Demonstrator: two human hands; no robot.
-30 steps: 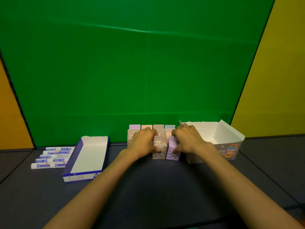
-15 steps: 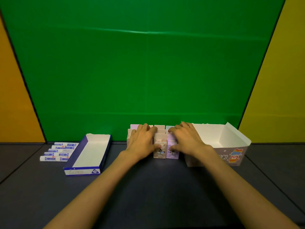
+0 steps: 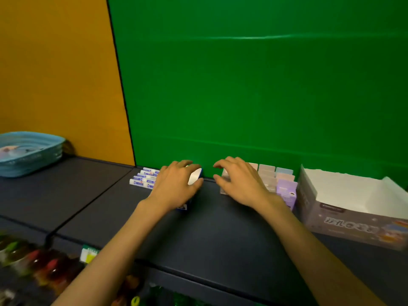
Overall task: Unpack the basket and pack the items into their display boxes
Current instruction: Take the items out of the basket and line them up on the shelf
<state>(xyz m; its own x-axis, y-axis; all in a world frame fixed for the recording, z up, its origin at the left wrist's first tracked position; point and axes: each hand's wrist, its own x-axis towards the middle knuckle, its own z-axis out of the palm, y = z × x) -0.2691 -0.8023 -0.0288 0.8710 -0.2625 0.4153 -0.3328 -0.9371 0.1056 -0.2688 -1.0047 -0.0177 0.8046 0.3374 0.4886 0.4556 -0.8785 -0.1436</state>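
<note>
I can read almost nothing here: the white tubes (image 3: 144,179) carry blue label bands too blurred to make out, and the grey display box (image 3: 353,219) at the right has cartoon lettering that sits upside down to me and stays illegible. The lilac carton (image 3: 286,192) shows a small dark figure, no readable words.

My left hand (image 3: 176,186) lies over the blue-and-white tray (image 3: 195,176), fingers curled round its far end, gripping it. The tubes lie in a row just beside that hand, against the green backdrop (image 3: 265,96). My right hand (image 3: 240,182) hovers with loose, spread fingers over the pastel cartons (image 3: 271,175), which stand in rows just left of the grey box; I cannot tell whether it touches them.

The teal basket (image 3: 28,155) sits well apart at the far left of the dark shelf (image 3: 209,235). Bare shelf runs between my forearms to its front edge, below which blurred coloured packets (image 3: 33,259) show.
</note>
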